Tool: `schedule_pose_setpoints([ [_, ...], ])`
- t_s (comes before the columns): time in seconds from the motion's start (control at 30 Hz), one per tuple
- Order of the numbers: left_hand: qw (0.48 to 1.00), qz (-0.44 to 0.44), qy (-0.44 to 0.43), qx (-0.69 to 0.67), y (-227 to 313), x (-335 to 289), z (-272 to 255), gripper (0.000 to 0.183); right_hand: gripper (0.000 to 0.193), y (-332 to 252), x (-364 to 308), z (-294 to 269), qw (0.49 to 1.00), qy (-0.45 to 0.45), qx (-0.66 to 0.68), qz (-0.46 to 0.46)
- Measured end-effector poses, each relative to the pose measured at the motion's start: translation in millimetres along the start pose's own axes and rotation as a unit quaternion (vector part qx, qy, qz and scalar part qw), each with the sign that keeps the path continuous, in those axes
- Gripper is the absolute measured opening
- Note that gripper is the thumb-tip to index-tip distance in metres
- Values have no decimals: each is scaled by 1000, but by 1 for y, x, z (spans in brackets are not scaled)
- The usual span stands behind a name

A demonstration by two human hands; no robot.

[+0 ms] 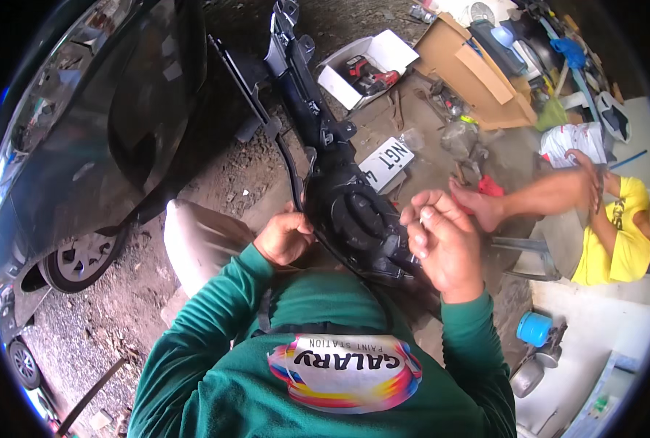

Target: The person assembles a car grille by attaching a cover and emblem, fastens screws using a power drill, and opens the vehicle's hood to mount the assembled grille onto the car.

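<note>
A long black plastic car part, with brackets along its far end and a rounded opening near me, lies across my lap. My left hand is closed on its left edge, thumb on top. Above the part's near right end, my right hand is raised with thumb and fingers pinched together. Something small and pale seems to be between those fingertips, too small to name. A white plate with dark lettering rests just beyond the part, partly covered by it.
A dark car stands close on my left. Ahead, a white box holds a red-and-black cordless drill, near pliers and an opened cardboard box. At right sits a person in a yellow shirt, one bare foot near my right hand.
</note>
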State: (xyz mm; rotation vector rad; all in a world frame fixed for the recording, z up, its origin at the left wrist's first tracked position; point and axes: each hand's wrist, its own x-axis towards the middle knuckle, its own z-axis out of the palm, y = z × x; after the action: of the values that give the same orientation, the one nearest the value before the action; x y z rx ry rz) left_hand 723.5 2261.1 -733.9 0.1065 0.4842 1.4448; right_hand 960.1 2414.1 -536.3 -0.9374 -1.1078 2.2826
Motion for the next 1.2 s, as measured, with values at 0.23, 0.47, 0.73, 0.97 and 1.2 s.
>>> schedule_pose_setpoints([
  [0.23, 999, -33, -10, -5, 9, 13, -31, 77, 19, 8, 22, 6, 997, -47, -46, 28],
  [0.47, 997, -65, -13, 42, 9, 29, -50, 66, 11, 39, 55, 9, 995, 3, -72, 72],
  [0.73, 995, -33, 82, 37, 17, 38, 21, 39, 16, 39, 106, 22, 984, 2, -178, 23],
  [0.97, 992, -53, 12, 111, 12, 50, -1, 52, 15, 39, 139, 15, 985, 16, -173, -4],
  [1.2, 1000, 9, 24, 17, 16, 45, 16, 51, 19, 54, 149, 19, 975, -15, -214, -57],
])
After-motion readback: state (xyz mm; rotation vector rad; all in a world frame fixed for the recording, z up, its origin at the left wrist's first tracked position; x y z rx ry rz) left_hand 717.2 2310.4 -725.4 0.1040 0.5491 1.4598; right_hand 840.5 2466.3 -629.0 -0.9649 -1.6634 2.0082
